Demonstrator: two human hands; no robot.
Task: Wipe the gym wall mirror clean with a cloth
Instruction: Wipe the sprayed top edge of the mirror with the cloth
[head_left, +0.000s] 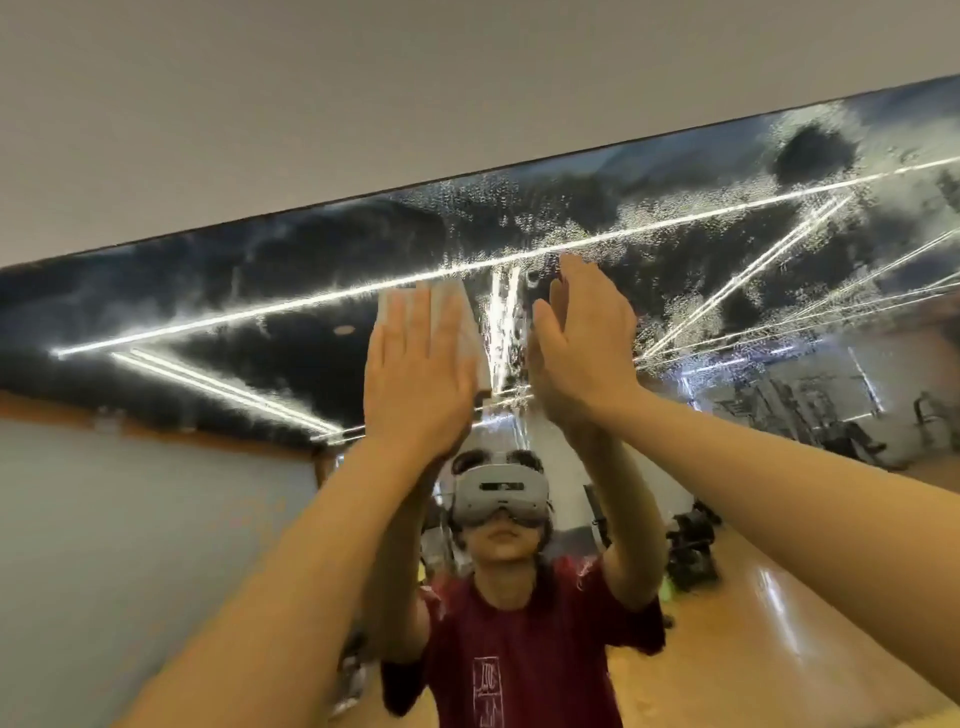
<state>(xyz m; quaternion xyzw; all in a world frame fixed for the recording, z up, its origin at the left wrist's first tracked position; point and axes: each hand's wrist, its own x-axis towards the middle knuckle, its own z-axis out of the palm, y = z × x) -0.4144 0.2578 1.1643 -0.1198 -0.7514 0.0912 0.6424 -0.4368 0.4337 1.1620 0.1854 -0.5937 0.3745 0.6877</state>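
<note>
- White folded cloth (460, 332) lies flat against the wall mirror (727, 249), high on the glass and just below the mirror's top edge.
- Your left hand (415, 374) presses the cloth to the glass with straight fingers laid side by side, pointing up. The palm covers the lower left part of the cloth; no finger curls round it.
- The cloth's long axis runs up and down the mirror, tilted slightly to the left at the top. Its upper edge shows above your fingertips and its right edge shows beside your palm.
- Your right hand (582, 338) is raised just beside the cloth, apart from it, with fingers straight and together, pointing up. It holds nothing. You cannot tell from this view whether the hand touches the glass.
- Wet droplets and smeared film (519, 213) cover the upper band of the mirror, densest above and to the right of both hands.
- The mirror's top edge meets a plain grey wall (363, 104) and slopes upward to the right in this view.
- The mirror reflects you in a white headset (498, 496) and a dark red T-shirt (519, 639), with bright ceiling light strips (234, 322) and gym equipment (691, 551) on a wooden floor.
</note>
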